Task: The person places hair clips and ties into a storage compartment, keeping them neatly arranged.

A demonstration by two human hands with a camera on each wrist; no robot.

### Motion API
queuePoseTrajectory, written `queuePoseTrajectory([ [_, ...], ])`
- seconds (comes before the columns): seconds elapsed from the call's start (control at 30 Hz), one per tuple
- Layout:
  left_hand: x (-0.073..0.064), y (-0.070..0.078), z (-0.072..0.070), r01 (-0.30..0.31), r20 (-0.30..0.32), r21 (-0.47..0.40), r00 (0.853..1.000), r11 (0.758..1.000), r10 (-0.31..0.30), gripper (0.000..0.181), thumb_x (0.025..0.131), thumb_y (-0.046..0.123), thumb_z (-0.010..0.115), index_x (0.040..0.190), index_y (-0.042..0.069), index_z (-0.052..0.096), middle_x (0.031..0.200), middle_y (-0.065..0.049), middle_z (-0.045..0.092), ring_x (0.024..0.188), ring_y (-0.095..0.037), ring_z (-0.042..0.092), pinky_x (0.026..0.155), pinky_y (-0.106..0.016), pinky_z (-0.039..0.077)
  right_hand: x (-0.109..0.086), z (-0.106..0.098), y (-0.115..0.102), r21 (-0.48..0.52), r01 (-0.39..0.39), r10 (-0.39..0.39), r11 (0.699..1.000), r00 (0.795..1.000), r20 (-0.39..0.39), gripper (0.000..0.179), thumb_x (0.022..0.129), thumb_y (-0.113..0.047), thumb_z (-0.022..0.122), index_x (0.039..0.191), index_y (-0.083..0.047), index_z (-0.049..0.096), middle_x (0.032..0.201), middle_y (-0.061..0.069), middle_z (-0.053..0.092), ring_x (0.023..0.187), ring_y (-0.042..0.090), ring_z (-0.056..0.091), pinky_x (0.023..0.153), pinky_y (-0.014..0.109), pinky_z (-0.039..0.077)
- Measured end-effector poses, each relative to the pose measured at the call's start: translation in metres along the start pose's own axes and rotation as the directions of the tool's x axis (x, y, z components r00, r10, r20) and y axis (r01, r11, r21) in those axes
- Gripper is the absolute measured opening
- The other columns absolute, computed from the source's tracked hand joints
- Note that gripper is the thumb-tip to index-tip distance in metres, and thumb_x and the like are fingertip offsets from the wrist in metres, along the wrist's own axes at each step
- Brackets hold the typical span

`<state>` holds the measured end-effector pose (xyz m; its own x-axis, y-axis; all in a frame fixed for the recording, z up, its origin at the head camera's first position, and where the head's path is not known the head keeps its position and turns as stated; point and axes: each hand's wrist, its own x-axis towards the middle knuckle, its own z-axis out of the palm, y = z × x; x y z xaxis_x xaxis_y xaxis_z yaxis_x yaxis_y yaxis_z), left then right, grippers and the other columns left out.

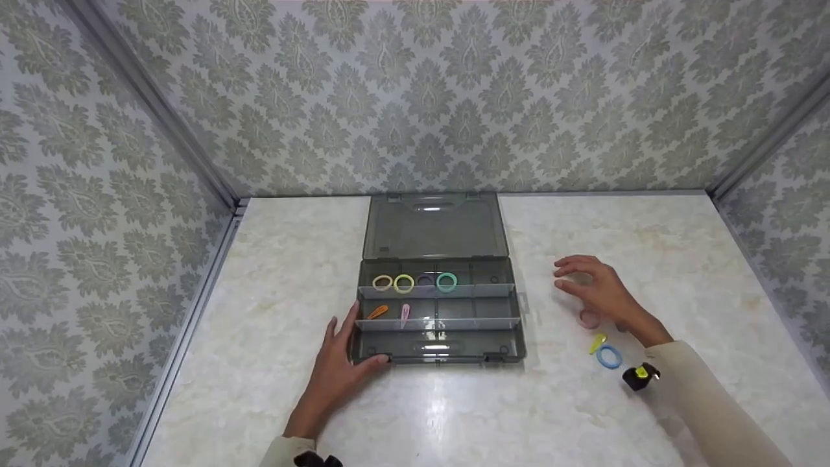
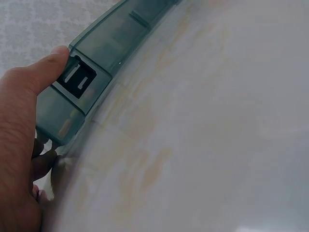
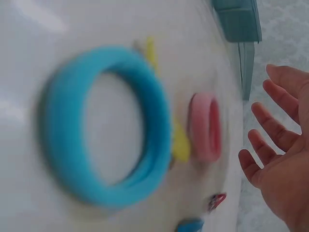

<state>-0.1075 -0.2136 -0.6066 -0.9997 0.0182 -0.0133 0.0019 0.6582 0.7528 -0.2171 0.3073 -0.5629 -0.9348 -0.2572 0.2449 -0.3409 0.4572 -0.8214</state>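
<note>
A grey see-through compartment box [image 1: 436,342] lies on the table with its lid [image 1: 436,233] folded back. My left hand [image 1: 338,366] grips its front left corner, thumb at the front edge by a black latch [image 2: 77,77]. Beige [image 1: 382,283], yellow [image 1: 404,283], dark purple and green [image 1: 446,281] hair ties stand in the back row. The middle row holds an orange hair clip [image 1: 377,312] and a pink hair clip [image 1: 405,314]. Right of the box, my right hand [image 1: 603,293] hovers with fingers loosely bent, holding nothing. Near it lie a pink hair tie [image 3: 205,126], a yellow hair clip [image 1: 597,343] and a blue hair tie [image 1: 609,357].
In the right wrist view, a small red piece [image 3: 217,201] and a blue piece [image 3: 189,225] lie beyond the hair ties. Patterned wall panels [image 1: 428,97] enclose the marbled table [image 1: 292,259] at the back and both sides.
</note>
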Motion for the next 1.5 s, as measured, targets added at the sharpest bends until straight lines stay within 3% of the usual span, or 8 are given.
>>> queuePoseTrajectory([
  [0.23,0.0,-0.001,0.0,-0.008,-0.001,-0.001,1.0,1.0,0.008,0.115,0.086,0.064,0.089,0.177,0.03,0.027,0.176,-0.026,0.033,0.165,-0.055,0.016,0.121,-0.08,0.03,-0.017,-0.014,0.015,-0.061,-0.105,0.103,0.993,0.994,-0.029,0.02,0.102,-0.009,0.08,0.121,-0.001,0.081,0.142,0.021,0.069,0.138,0.033,0.056,0.104,0.005,0.039],
  [0.5,-0.001,0.0,-0.001,-0.007,0.002,-0.006,1.0,1.0,0.007,0.115,0.086,0.063,0.09,0.177,0.031,0.027,0.175,-0.026,0.034,0.165,-0.055,0.017,0.121,-0.08,0.031,-0.032,-0.031,0.026,-0.064,-0.156,0.149,0.986,0.984,-0.096,0.022,0.102,-0.014,0.082,0.12,-0.002,0.081,0.142,0.019,0.07,0.133,0.004,0.055,0.108,0.005,0.037],
  [0.7,0.0,-0.001,0.0,-0.003,0.001,-0.005,1.0,1.0,0.003,0.116,0.085,0.064,0.09,0.177,0.031,0.028,0.176,-0.028,0.032,0.165,-0.054,0.017,0.121,-0.079,0.032,-0.042,-0.041,0.032,-0.122,-0.242,0.228,0.963,0.967,-0.117,0.028,0.104,-0.028,0.081,0.124,-0.007,0.081,0.147,0.014,0.068,0.141,0.021,0.053,0.106,0.004,0.032],
  [0.87,-0.001,0.0,-0.001,-0.002,0.007,-0.01,1.0,1.0,0.002,0.115,0.086,0.064,0.089,0.177,0.032,0.027,0.177,-0.024,0.032,0.166,-0.053,0.016,0.12,-0.08,0.031,-0.048,-0.046,0.038,-0.127,-0.255,0.242,0.958,0.964,-0.115,0.032,0.104,-0.027,0.081,0.127,-0.004,0.079,0.15,0.018,0.064,0.147,0.034,0.047,0.114,0.017,0.034],
  [1.0,-0.001,0.0,-0.001,0.005,0.009,-0.012,1.0,1.0,-0.005,0.114,0.086,0.066,0.088,0.177,0.033,0.026,0.178,-0.022,0.031,0.166,-0.053,0.015,0.121,-0.08,0.03,-0.05,-0.048,0.04,-0.15,-0.281,0.266,0.948,0.957,-0.113,0.037,0.105,-0.03,0.08,0.13,-0.004,0.077,0.154,0.018,0.059,0.152,0.038,0.042,0.128,0.045,0.036],
  [1.2,-0.003,0.0,-0.001,0.006,0.004,-0.013,1.0,1.0,-0.006,0.115,0.085,0.067,0.089,0.177,0.035,0.027,0.177,-0.028,0.028,0.165,-0.054,0.018,0.119,-0.081,0.032,-0.055,-0.049,0.041,-0.154,-0.319,0.303,0.935,0.946,-0.116,0.037,0.103,-0.03,0.083,0.126,-0.002,0.077,0.159,0.019,0.055,0.156,0.043,0.037,0.124,0.07,0.034],
  [1.33,-0.003,-0.001,0.0,0.01,0.005,-0.024,1.0,1.0,-0.009,0.116,0.084,0.068,0.089,0.177,0.038,0.026,0.178,-0.027,0.027,0.166,-0.052,0.017,0.12,-0.08,0.031,-0.058,-0.048,0.041,-0.171,-0.31,0.292,0.935,0.948,-0.125,0.034,0.101,-0.027,0.084,0.123,-0.001,0.079,0.159,0.018,0.054,0.156,0.041,0.037,0.129,0.039,0.037],
  [1.5,-0.004,-0.003,-0.001,0.006,0.008,-0.031,1.0,1.0,-0.006,0.115,0.085,0.068,0.087,0.177,0.04,0.024,0.179,-0.026,0.025,0.166,-0.052,0.016,0.12,-0.08,0.031,-0.06,-0.045,0.042,-0.214,-0.301,0.275,0.929,0.951,-0.142,0.033,0.1,-0.024,0.085,0.12,0.001,0.08,0.159,0.019,0.054,0.155,0.042,0.039,0.106,0.002,0.028],
])
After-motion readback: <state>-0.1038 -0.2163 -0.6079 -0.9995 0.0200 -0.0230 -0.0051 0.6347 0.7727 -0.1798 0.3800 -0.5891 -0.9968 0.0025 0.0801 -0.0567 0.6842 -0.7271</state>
